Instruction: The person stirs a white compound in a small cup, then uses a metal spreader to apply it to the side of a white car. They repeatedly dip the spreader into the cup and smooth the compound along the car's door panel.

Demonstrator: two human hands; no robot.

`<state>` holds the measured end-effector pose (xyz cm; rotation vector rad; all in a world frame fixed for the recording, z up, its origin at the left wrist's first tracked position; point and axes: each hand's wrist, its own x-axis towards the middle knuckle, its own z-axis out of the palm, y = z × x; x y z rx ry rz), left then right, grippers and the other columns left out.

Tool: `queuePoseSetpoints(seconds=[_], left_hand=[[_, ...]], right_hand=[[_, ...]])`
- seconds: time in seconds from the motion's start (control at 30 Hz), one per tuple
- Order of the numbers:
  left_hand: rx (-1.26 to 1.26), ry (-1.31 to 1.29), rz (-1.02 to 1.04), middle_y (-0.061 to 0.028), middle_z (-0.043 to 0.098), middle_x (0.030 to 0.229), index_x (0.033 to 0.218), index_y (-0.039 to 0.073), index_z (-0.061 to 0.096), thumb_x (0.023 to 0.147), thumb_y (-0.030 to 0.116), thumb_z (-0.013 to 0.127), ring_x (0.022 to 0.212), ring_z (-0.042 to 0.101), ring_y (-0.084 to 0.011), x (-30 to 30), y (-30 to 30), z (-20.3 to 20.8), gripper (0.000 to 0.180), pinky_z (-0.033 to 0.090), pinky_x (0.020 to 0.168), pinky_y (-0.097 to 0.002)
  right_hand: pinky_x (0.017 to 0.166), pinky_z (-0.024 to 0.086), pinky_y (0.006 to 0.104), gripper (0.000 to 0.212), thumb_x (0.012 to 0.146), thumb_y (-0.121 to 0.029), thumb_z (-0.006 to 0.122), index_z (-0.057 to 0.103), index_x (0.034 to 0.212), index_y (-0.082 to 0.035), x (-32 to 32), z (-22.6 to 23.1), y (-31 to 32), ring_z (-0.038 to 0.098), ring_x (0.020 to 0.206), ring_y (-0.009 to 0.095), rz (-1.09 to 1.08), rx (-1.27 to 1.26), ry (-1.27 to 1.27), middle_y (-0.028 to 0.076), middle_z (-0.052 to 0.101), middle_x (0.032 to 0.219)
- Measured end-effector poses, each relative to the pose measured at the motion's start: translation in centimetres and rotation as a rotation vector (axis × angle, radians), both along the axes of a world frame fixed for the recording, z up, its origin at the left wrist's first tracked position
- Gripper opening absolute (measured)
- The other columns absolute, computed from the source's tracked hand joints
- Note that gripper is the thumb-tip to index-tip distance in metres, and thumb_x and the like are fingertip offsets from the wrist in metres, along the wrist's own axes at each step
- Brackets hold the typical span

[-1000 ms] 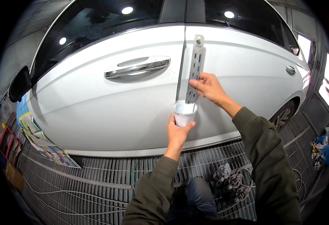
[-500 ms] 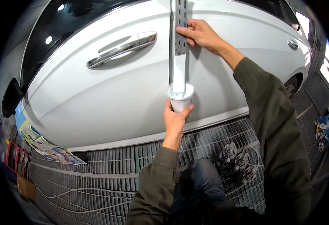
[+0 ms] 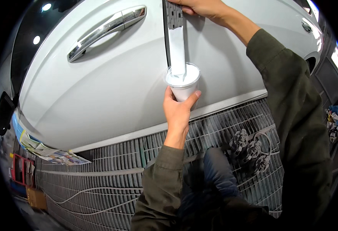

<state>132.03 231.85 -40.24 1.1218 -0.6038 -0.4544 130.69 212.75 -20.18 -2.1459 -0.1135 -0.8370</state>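
Observation:
My left hand (image 3: pixel 178 115) is wrapped round a clear plastic cup (image 3: pixel 183 91) with white liquid paint (image 3: pixel 190 74) inside. A flat, slotted paint stirring stick (image 3: pixel 174 17) stands nearly upright, its lower end in the cup and its lower stretch coated white. My right hand (image 3: pixel 205 7) pinches the stick's upper part at the top edge of the picture, where some fingers are cut off. Both hands are in front of a white car door (image 3: pixel 111 88), close to the dark gap between two doors.
A chrome door handle (image 3: pixel 107 32) is at the upper left. Newspaper masking (image 3: pixel 53 153) hangs at the car's lower left. Below lies a metal floor grating (image 3: pixel 115 163) with hoses and paint-spattered fittings (image 3: pixel 251 150). A cardboard box (image 3: pixel 36 198) stands far left.
The view has shifted, so the cup and both hands appear higher in the picture. Slightly more of the stick's white-coated part shows above the cup. Both grips are the same.

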Motion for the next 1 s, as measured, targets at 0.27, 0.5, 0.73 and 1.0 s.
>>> queuePoseSetpoints(seconds=[0.27,0.5,0.73,1.0], left_hand=[[-0.003,0.008,-0.024,-0.0138,0.060,0.116,0.125,-0.002,0.050,0.071,0.003,0.082,0.104,0.060,-0.0222,-0.2,-0.5,0.3,0.063,0.051,0.087,-0.0343],[0.006,-0.002,-0.009,-0.0140,0.060,0.116,0.124,-0.002,0.051,0.071,0.004,0.083,0.104,0.060,-0.0222,0.1,-0.1,0.0,0.063,0.051,0.086,-0.0346],[0.039,-0.027,0.021,-0.0140,0.061,0.115,0.124,-0.003,0.051,0.071,0.005,0.083,0.103,0.060,-0.0225,0.1,0.1,0.1,0.062,0.051,0.087,-0.0348],[0.066,-0.059,0.005,-0.0135,0.061,0.113,0.121,-0.003,0.052,0.070,0.007,0.083,0.100,0.060,-0.0217,-0.4,-0.8,0.2,0.060,0.051,0.083,-0.0347]], right_hand=[[0.054,0.036,0.0231,0.020,0.099,-0.024,0.060,0.063,0.086,-0.009,-0.3,0.4,-0.3,0.045,0.054,0.005,0.026,0.024,-0.008,-0.005,0.055,0.066],[0.050,0.033,0.0234,0.021,0.098,-0.024,0.061,0.063,0.084,-0.009,0.5,0.0,-0.5,0.043,0.051,0.005,0.038,0.019,-0.025,-0.005,0.054,0.061],[0.050,0.033,0.0231,0.021,0.098,-0.024,0.061,0.064,0.084,-0.009,0.5,-0.1,0.0,0.044,0.052,0.004,0.028,0.018,-0.059,-0.005,0.054,0.063],[0.050,0.032,0.0195,0.024,0.097,-0.031,0.063,0.063,0.085,-0.010,-0.4,-0.8,-0.7,0.042,0.050,0.002,-0.250,-0.149,-0.053,-0.006,0.051,0.059]])
